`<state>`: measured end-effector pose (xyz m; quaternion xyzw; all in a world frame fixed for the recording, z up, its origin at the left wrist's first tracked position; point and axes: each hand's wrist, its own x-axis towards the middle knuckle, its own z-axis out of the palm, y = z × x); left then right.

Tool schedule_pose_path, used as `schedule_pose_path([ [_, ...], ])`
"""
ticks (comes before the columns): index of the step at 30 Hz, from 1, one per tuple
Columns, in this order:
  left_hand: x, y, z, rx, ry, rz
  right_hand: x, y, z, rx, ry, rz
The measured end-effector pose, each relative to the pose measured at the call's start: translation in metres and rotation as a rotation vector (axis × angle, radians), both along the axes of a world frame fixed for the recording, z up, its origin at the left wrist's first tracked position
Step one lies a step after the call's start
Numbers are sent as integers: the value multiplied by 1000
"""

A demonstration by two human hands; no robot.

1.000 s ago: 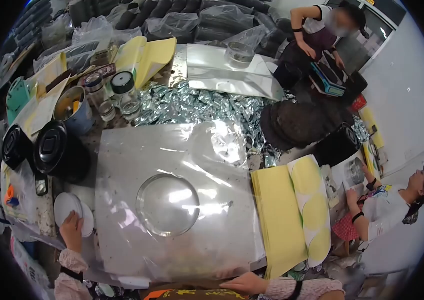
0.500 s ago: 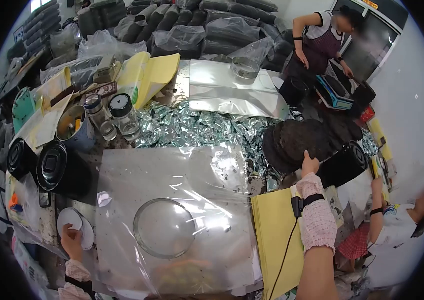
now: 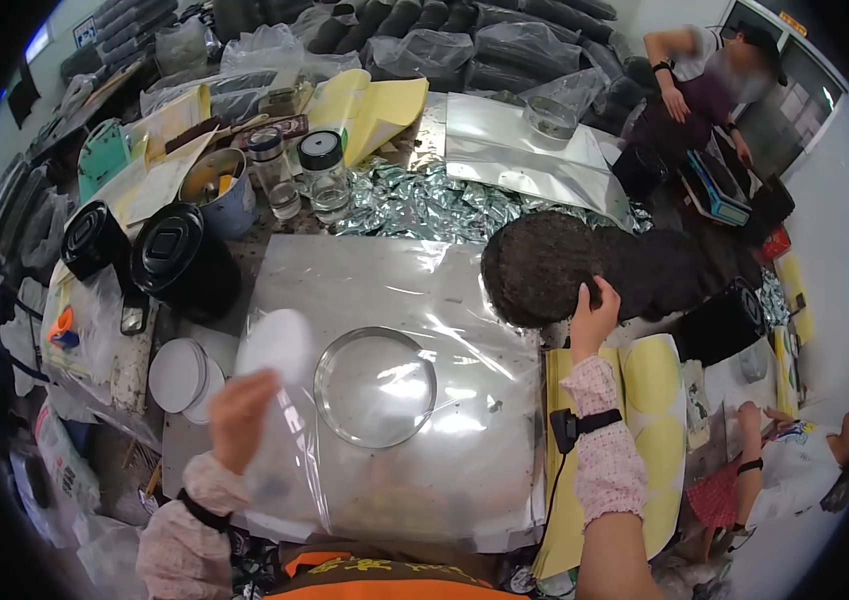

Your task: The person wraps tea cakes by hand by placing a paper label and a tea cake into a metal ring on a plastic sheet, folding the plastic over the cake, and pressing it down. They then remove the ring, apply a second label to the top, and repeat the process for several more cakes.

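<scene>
My left hand [image 3: 243, 410], smeared by motion, pinches a white paper disc [image 3: 281, 345] above the left side of a clear plastic sheet [image 3: 464, 480]. A stack of similar white discs [image 3: 178, 375] lies to its left. On the sheet rests a thin metal ring [image 3: 375, 444]. My right hand [image 3: 595, 310] grips the near right edge of a dark brown, rough round cake [image 3: 538, 268], which is over the sheet's far right corner. More dark cakes [image 3: 644, 268] lie behind my fingers, overlapping to the right.
Black canisters [image 3: 179, 262], glass jars [image 3: 325, 180] and a pail [image 3: 218, 193] stand at the left. Crumpled foil [image 3: 424, 200] lies behind the sheet. Yellow paper [image 3: 659, 440] lies under my right forearm. Two people [image 3: 709, 90] are at the right.
My left hand has lifted a white disc off the stack and moved right over the sheet. My right hand has shifted the dark cake left toward the sheet. The view has also shifted.
</scene>
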<state>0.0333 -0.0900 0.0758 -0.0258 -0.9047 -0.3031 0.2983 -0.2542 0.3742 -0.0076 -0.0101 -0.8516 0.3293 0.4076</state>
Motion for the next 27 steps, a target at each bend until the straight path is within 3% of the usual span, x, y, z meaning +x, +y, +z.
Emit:
schedule_pose_path([
  [3, -30, 65, -11, -72, -77, -437, 28, -16, 20, -714, -214, 330],
  [5, -32, 76, -41, -107, -154, -451, 59, -42, 38, -937, -248, 328],
  [10, -6, 53, -23, 106, -144, -402, 153, -121, 55, -1059, -559, 518],
  [12, 8, 23, -18, 129, -201, -265, 183, -150, 40, -910, -681, 610],
  [13, 10, 8, -5, 89, -158, -138, 196, -165, 37, -974, -670, 609],
  [14, 11, -14, 3, 100, -148, -15, 205, -167, 26, -864, -640, 634],
  [19, -40, -130, 67, -79, 58, 213, 217, -167, 25, -454, -656, 569],
  [21, -66, -153, 86, -9, -175, 258, 219, -166, 27, -315, -662, 524],
  [25, -87, -197, 74, 219, -446, 159, 191, -125, 29, -356, -641, 545],
  [27, -92, -202, 83, 151, -511, 128, 149, -83, 36, -165, -530, 432],
])
